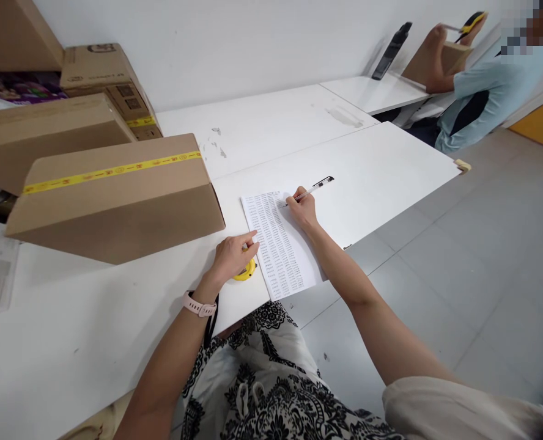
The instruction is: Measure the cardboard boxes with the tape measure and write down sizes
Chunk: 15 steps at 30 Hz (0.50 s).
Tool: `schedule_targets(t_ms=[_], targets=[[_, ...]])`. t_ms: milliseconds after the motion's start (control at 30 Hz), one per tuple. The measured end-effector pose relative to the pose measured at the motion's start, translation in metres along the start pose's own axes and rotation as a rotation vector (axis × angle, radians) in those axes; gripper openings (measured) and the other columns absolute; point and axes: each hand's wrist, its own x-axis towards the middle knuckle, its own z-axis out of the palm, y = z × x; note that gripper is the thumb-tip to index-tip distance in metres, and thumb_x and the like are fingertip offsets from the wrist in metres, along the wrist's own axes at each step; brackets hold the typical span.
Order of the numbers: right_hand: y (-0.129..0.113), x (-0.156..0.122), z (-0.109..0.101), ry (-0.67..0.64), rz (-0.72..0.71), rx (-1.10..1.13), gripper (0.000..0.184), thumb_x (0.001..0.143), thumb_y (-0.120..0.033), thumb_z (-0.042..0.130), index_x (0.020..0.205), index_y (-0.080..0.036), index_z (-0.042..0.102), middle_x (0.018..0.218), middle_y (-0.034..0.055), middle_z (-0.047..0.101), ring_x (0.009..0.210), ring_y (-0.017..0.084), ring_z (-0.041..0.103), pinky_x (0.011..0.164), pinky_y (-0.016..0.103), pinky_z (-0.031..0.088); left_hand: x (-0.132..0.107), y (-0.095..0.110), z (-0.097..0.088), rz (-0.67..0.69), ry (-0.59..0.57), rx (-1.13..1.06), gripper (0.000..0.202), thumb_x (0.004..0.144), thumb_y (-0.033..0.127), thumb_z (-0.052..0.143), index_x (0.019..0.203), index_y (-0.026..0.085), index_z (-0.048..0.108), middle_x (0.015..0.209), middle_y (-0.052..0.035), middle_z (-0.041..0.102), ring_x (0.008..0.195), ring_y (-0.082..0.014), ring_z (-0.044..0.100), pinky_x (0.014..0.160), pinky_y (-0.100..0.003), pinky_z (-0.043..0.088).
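A sheet of paper (278,256) with columns of handwritten or printed figures lies on the white table, its lower edge reaching past the table's front. My right hand (303,208) pinches a clear pen with a black cap (320,183), its tip on the sheet's upper part. My left hand (235,253) is curled over a yellow tape measure (245,272) on the table, with the fingertips touching the paper's left edge. Part of the tape measure is hidden under the palm. A pink watch band (199,305) and a black strap are at my left wrist.
A large cardboard box (115,195) with yellow tape stands left of the paper; more boxes (97,70) are behind it. At the far right, a person in a light blue shirt (496,91) holds a yellow-black tape measure (472,23) by a box. A black bottle (391,52) stands nearby.
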Motion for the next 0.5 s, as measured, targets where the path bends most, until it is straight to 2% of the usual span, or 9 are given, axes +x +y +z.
schedule_targets(t_ms=[200,500], targets=[[0.0003,0.0001,-0.0002,0.0,0.003,-0.003,0.024,0.07,-0.015,0.055,0.063,-0.024,0.033,0.055,-0.0068,0.031,0.055,0.011,0.029,0.055,0.028,0.022,-0.0003,-0.0003,-0.0001,0.002,0.0,0.0,0.03,0.091,0.035,0.055,0.107,0.026,0.079,0.101,-0.0025,0.079,0.067,-0.0158,0.063,0.066,-0.03,0.04],[-0.0028,-0.0004,-0.0002,0.005,0.018,-0.021,0.025,0.071,-0.015,0.055,0.063,-0.024,0.034,0.054,-0.0067,0.032,0.055,0.011,0.03,0.055,0.029,0.023,-0.0003,-0.0008,0.0007,0.005,0.006,0.015,0.034,0.092,0.035,0.055,0.116,0.025,0.077,0.087,-0.0009,0.077,0.067,-0.0156,0.063,0.068,-0.03,0.042]])
